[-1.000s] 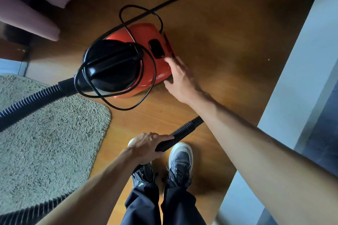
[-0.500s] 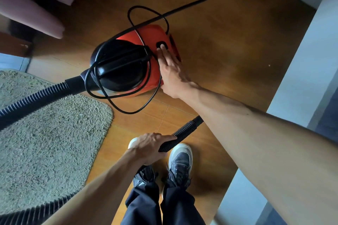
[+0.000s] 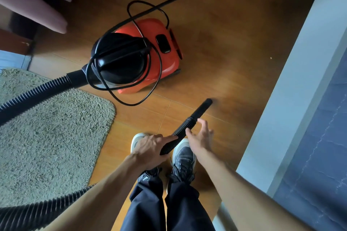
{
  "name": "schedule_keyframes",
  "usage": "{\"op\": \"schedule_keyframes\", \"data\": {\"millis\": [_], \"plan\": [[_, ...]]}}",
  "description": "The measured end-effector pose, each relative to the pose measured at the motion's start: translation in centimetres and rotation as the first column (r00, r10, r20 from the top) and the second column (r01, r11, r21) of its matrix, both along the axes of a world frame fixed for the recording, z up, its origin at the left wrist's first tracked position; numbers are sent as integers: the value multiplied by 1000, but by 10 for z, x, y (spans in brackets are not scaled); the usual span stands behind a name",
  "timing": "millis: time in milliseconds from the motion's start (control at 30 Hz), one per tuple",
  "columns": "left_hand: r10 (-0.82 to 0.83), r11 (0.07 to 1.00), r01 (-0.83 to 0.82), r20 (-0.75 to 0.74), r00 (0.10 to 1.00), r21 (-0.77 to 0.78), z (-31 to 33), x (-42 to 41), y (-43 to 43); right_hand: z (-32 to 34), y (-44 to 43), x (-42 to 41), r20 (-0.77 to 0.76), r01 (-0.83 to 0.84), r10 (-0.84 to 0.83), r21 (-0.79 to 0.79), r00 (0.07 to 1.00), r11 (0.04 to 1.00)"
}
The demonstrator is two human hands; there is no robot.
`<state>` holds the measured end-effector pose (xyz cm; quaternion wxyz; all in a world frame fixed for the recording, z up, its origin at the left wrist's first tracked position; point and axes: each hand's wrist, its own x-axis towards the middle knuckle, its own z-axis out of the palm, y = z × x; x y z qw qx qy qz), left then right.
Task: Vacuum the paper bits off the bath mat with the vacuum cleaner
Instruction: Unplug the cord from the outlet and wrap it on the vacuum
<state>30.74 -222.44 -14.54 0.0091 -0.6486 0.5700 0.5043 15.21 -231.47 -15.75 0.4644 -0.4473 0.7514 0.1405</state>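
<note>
Underfoot in the head view, the left hand has its fingers wrapped round the ribbed hose. The right hand hovers just beside it, fingers spread and holding nothing. The power cord loops loosely over the vacuum cleaner, so a tug on the hose could snag it or tip the body. The bath mat lies left of the feet, shaggy and grey-green, with no paper bits visible. The nozzle points away at bare floor.
</note>
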Motion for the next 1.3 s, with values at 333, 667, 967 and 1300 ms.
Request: {"op": "schedule_keyframes", "data": {"millis": [333,667,967,1300], "plan": [[-49,997,49,-11,999,-57,15,-19,46,-2,48,-32,285,360,-431,270,856,893],[-85,996,87,76,994,-33,26,-39,85,-21,85,-48,281,475,-489,119,826,872],[-100,990,118,208,973,-79,12,-25,119,-42,117,-40,344,512,-489,28,801,858],[-118,991,129,284,952,-19,-22,-37,142,-90,155,-50,336,507,-492,49,803,861]]}}
